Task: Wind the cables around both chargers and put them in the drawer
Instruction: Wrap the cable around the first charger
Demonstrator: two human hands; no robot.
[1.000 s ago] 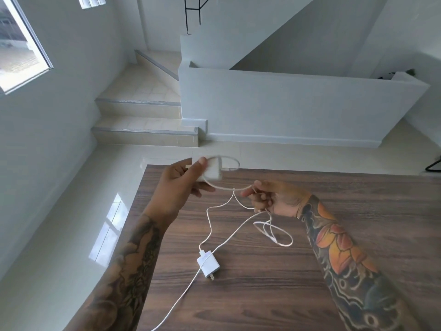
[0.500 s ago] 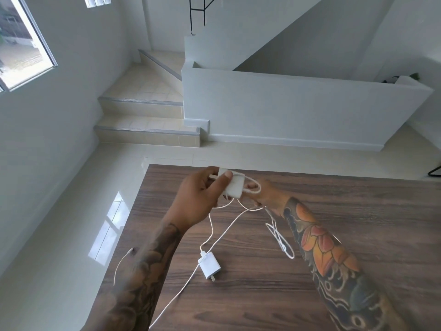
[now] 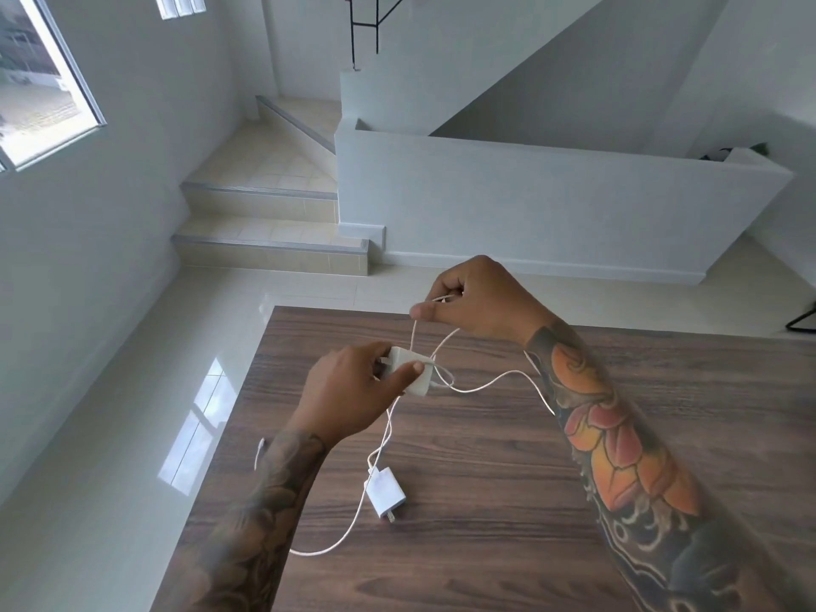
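Note:
My left hand [image 3: 349,393] grips a white charger block [image 3: 413,371] above the wooden table [image 3: 485,501], thumb laid across its top. A turn of its thin white cable [image 3: 481,386] lies around the block. Above and to the right, my right hand [image 3: 477,302] pinches that cable, which hangs down in a loose loop past my right forearm. A second white charger [image 3: 386,492] lies flat on the table, prongs toward me, with its own cable [image 3: 349,530] trailing to the left under my left arm. No drawer is in view.
The table's far edge [image 3: 485,313] lies just beyond my hands, and its left edge drops to a glossy tiled floor [image 3: 132,413]. Steps [image 3: 269,240] and a low white wall [image 3: 552,214] stand further back.
My right hand has lifted up and away from the charger, drawing the cable out. My left hand has lowered the block and shifted it left. The loose loops have left the table.

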